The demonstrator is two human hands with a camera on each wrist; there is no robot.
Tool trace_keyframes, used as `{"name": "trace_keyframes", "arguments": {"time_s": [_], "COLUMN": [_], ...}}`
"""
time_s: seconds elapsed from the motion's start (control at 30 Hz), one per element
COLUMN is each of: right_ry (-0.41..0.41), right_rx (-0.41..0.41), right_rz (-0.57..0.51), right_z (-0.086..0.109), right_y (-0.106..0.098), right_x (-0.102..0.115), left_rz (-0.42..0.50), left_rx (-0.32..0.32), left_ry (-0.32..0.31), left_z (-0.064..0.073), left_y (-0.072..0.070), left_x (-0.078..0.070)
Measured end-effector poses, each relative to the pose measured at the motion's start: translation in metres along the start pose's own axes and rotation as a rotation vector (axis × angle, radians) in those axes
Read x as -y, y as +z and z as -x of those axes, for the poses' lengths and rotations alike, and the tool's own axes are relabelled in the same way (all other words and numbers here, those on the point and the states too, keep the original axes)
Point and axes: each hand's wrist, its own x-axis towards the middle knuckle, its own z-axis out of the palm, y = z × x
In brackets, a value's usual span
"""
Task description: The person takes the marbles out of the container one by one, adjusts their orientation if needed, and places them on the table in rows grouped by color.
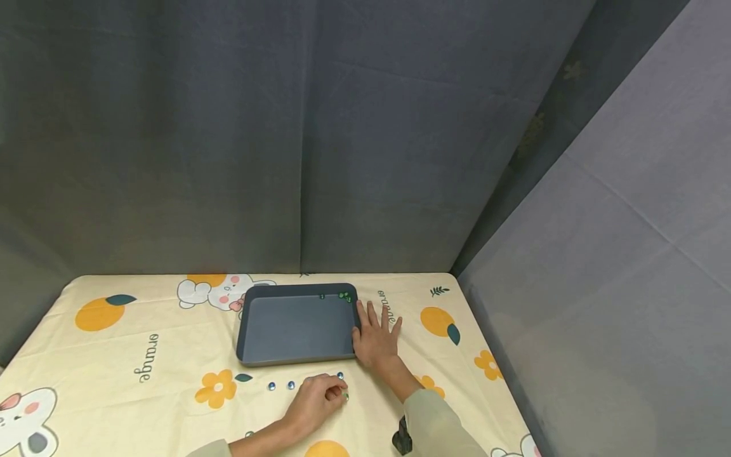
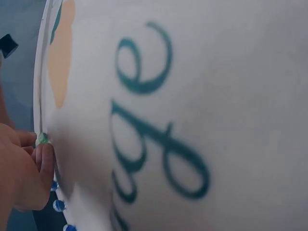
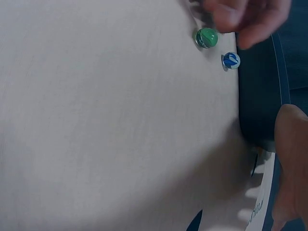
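My left hand (image 1: 317,404) is low over the cloth in front of a dark grey baking tray (image 1: 297,361), its fingers bent. Thumb and fingertips hover right by a green marble (image 3: 207,37), which shows whole on the cloth in the right wrist view. In the left wrist view the same green marble (image 2: 43,138) appears between the fingertips. A blue-and-white marble (image 3: 231,60) lies beside it, close to the tray. My right hand (image 1: 377,343) rests against the tray's right side, fingers spread and thumb at the rim. Several green marbles (image 1: 344,296) sit in the tray's far right corner.
Two blue marbles (image 1: 281,385) lie left of my left hand, in front of the tray. Another marble (image 1: 249,434) shows partly beside my left forearm. A black object (image 1: 402,438) is at my right sleeve. Grey curtains (image 1: 377,158) stand behind and to the right of the table.
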Motion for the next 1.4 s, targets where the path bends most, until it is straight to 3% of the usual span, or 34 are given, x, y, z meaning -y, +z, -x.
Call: {"name": "trace_keyframes", "arguments": {"time_s": [0.27, 0.4, 0.57, 0.77, 1.0, 1.27, 1.4], "right_ry": [0.001, -0.002, -0.001, 0.003, 0.005, 0.008, 0.007], "right_rx": [-0.003, -0.006, 0.002, 0.010, 0.018, 0.009, 0.003], "right_rz": [0.017, 0.000, -0.015, -0.005, 0.012, 0.011, 0.000], "right_z": [-0.001, 0.000, 0.001, -0.001, -0.001, 0.000, 0.000], "right_y": [0.000, 0.000, -0.002, 0.000, 0.001, -0.001, -0.001], "right_x": [0.001, 0.001, 0.001, 0.000, 0.000, 0.000, 0.000], "left_rz": [0.034, 0.016, 0.036, 0.073, 0.092, 0.052, 0.058], "left_rx": [-0.062, -0.118, -0.190, -0.247, -0.261, -0.318, -0.345], "left_ry": [0.001, 0.025, 0.012, -0.082, -0.182, -0.224, -0.286], "left_z": [-0.023, -0.039, -0.058, -0.078, -0.091, -0.106, -0.114], "left_y": [-0.017, -0.027, -0.036, -0.044, -0.048, -0.044, -0.042], "left_x": [-0.002, 0.000, 0.008, 0.018, 0.029, 0.049, 0.057]}}
